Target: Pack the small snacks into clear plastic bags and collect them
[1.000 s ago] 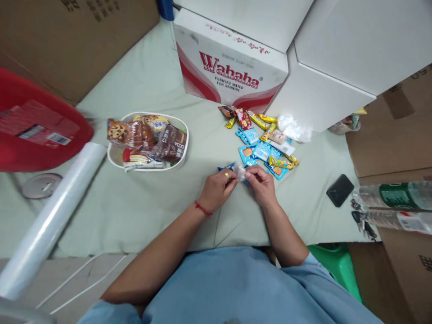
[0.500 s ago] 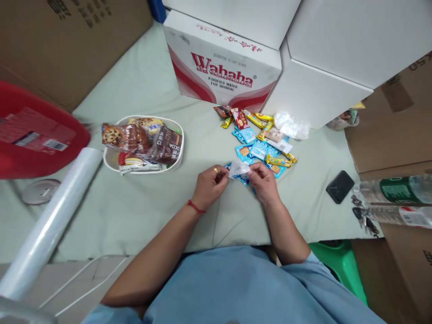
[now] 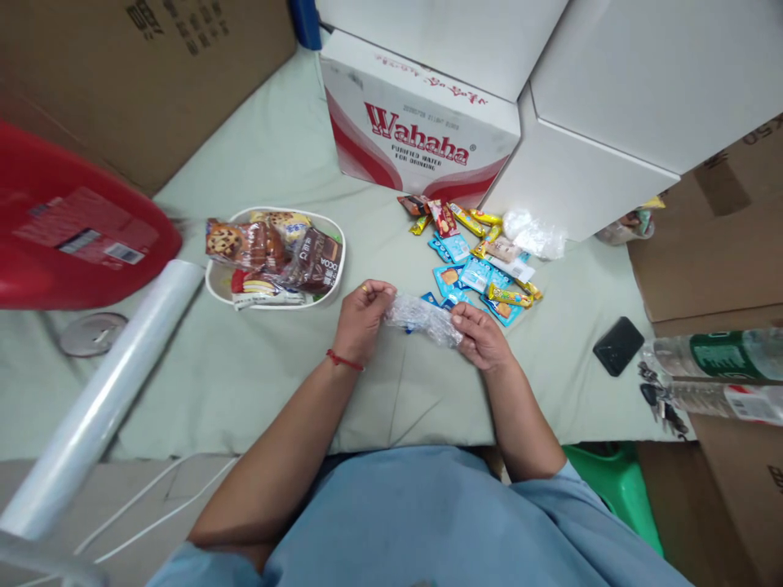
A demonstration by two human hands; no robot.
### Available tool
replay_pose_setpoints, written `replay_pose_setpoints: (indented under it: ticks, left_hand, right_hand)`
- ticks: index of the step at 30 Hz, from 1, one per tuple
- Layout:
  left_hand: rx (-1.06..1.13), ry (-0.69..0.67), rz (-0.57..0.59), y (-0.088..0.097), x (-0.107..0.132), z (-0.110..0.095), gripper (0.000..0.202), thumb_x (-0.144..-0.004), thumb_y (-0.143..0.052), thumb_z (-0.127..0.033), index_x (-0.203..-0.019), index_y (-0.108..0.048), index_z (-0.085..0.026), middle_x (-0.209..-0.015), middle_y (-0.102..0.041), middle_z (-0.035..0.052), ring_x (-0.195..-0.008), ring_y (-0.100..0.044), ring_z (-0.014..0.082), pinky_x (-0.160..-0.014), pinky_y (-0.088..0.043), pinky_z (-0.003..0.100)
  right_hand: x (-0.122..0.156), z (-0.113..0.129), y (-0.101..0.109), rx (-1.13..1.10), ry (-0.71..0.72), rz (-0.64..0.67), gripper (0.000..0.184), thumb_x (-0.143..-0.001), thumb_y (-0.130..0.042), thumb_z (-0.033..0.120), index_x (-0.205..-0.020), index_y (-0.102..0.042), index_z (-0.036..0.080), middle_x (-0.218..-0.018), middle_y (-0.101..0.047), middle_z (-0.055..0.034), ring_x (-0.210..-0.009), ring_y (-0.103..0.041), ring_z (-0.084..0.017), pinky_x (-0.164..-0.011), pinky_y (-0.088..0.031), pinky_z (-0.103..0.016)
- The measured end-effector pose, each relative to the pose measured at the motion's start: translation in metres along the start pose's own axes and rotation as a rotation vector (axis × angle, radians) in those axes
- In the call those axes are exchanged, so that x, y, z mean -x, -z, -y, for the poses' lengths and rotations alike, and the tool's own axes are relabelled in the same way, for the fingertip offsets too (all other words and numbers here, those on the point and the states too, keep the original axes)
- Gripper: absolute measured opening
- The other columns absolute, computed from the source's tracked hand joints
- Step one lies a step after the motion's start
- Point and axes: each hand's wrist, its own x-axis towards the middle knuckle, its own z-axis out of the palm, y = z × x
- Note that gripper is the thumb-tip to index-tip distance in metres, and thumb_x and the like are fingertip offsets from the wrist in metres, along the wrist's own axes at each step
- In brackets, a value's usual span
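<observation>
A crumpled clear plastic bag (image 3: pixel 423 319) is stretched between my two hands, above the green cloth. My left hand (image 3: pixel 362 318) pinches its left end, and my right hand (image 3: pixel 483 336) grips the right end. Just beyond the bag lies a loose pile of small packaged snacks: blue packets (image 3: pixel 475 274), yellow-wrapped bars (image 3: pixel 509 295) and a red packet (image 3: pixel 443 218). Part of a blue packet is hidden behind the bag. Left of my left hand stands a white oval basket (image 3: pixel 340 269) filled with wrapped cookies and a brown cocoa packet (image 3: pixel 316 259).
A Wahaba-style white and red carton marked Wahaha (image 3: pixel 422 130) stands behind the snacks, beside white boxes (image 3: pixel 605 106). Another crumpled clear plastic (image 3: pixel 538 235) lies by them. At right are a black phone-like object (image 3: pixel 617 346), keys (image 3: pixel 664 403) and bottles (image 3: pixel 727 355). A plastic film roll (image 3: pixel 110 391) leans left.
My hands have moved apart, and the clear plastic bag between them has gone from bunched up to stretched out. The view has shifted slightly.
</observation>
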Motion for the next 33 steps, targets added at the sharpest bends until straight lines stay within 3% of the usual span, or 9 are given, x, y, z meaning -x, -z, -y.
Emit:
replay_pose_setpoints:
  ticks: [2,4,9,13,17,20,25,28,33]
  left_hand:
    - [-0.027,-0.075,-0.101,0.003,-0.001,-0.001,0.031,-0.077,-0.078,-0.043,-0.084,-0.057,-0.022,-0.068,-0.051,-0.0052,-0.059,-0.042,0.0096,-0.055,-0.035,0.024]
    - [-0.078,-0.127,-0.077,0.002,0.005,-0.003,0.035,-0.084,-0.074,-0.051,-0.08,-0.055,-0.022,-0.066,-0.049,-0.0052,-0.057,-0.04,0.0095,-0.054,-0.034,0.024]
    - [-0.125,-0.014,0.347,-0.014,0.026,-0.004,0.049,-0.088,-0.065,-0.068,-0.082,-0.063,-0.019,-0.068,-0.055,-0.0021,-0.057,-0.041,0.0098,-0.052,-0.034,0.026]
    - [-0.056,0.026,0.334,-0.02,0.028,-0.001,0.048,-0.082,-0.074,-0.064,-0.098,-0.066,-0.019,-0.076,-0.059,-0.0026,-0.059,-0.044,0.0095,-0.054,-0.036,0.025]
    - [-0.073,-0.003,0.278,-0.018,0.023,0.002,0.04,-0.076,-0.081,-0.055,-0.083,-0.065,-0.019,-0.07,-0.057,-0.0039,-0.063,-0.046,0.0104,-0.06,-0.039,0.025]
    - [-0.049,0.013,0.263,-0.016,0.022,0.001,0.036,-0.076,-0.082,-0.05,-0.079,-0.063,-0.019,-0.068,-0.055,-0.0043,-0.064,-0.046,0.0105,-0.062,-0.039,0.025]
    - [0.205,0.136,0.284,-0.015,0.023,-0.003,0.029,-0.071,-0.082,-0.038,-0.077,-0.061,-0.019,-0.07,-0.055,-0.0036,-0.066,-0.048,0.0108,-0.065,-0.04,0.024]
    - [0.288,0.183,0.314,-0.016,0.024,-0.006,0.029,-0.069,-0.083,-0.035,-0.078,-0.06,-0.019,-0.072,-0.057,-0.0031,-0.069,-0.05,0.0116,-0.068,-0.041,0.025]
    - [0.271,0.19,0.322,-0.017,0.023,-0.004,0.038,-0.068,-0.089,-0.04,-0.08,-0.059,-0.02,-0.072,-0.055,-0.0042,-0.066,-0.048,0.0108,-0.065,-0.041,0.025]
  right_hand:
    - [-0.001,0.001,0.001,-0.029,0.074,-0.071,0.045,-0.07,-0.091,0.048,-0.083,-0.057,0.022,-0.058,-0.043,0.0115,-0.04,-0.018,-0.002,-0.036,-0.012,-0.016]
    - [-0.002,0.0,0.0,-0.05,0.19,-0.154,0.044,-0.072,-0.091,0.048,-0.085,-0.056,0.024,-0.06,-0.042,0.0116,-0.041,-0.021,-0.003,-0.037,-0.015,-0.016]
    - [-0.001,-0.013,-0.01,0.205,0.388,-0.173,0.033,-0.084,-0.082,0.05,-0.09,-0.061,0.026,-0.067,-0.053,0.0064,-0.05,-0.038,-0.008,-0.046,-0.029,-0.021]
    - [0.003,-0.026,-0.015,0.571,0.451,-0.088,0.025,-0.092,-0.074,0.049,-0.093,-0.066,0.026,-0.073,-0.058,0.0023,-0.061,-0.046,-0.013,-0.057,-0.037,-0.026]
    - [0.005,-0.028,-0.014,0.756,0.474,0.022,0.022,-0.096,-0.068,0.046,-0.097,-0.068,0.025,-0.071,-0.057,0.0033,-0.059,-0.043,-0.012,-0.058,-0.036,-0.027]
    - [0.004,-0.024,-0.011,0.701,0.445,0.008,0.032,-0.096,-0.066,0.054,-0.093,-0.066,0.022,-0.072,-0.056,0.0026,-0.059,-0.042,-0.011,-0.057,-0.034,-0.027]
    - [-0.001,-0.016,-0.008,0.424,0.357,-0.224,0.043,-0.093,-0.065,0.065,-0.094,-0.065,0.023,-0.069,-0.051,0.0037,-0.055,-0.038,-0.01,-0.051,-0.03,-0.025]
    - [-0.003,-0.015,-0.009,0.272,0.236,-0.152,0.046,-0.086,-0.073,0.066,-0.103,-0.067,0.023,-0.063,-0.047,0.0066,-0.049,-0.034,-0.009,-0.045,-0.024,-0.024]
    - [-0.003,-0.014,-0.013,0.074,0.129,-0.044,0.043,-0.073,-0.089,0.055,-0.084,-0.063,0.021,-0.055,-0.042,0.0103,-0.043,-0.03,-0.005,-0.042,-0.018,-0.021]
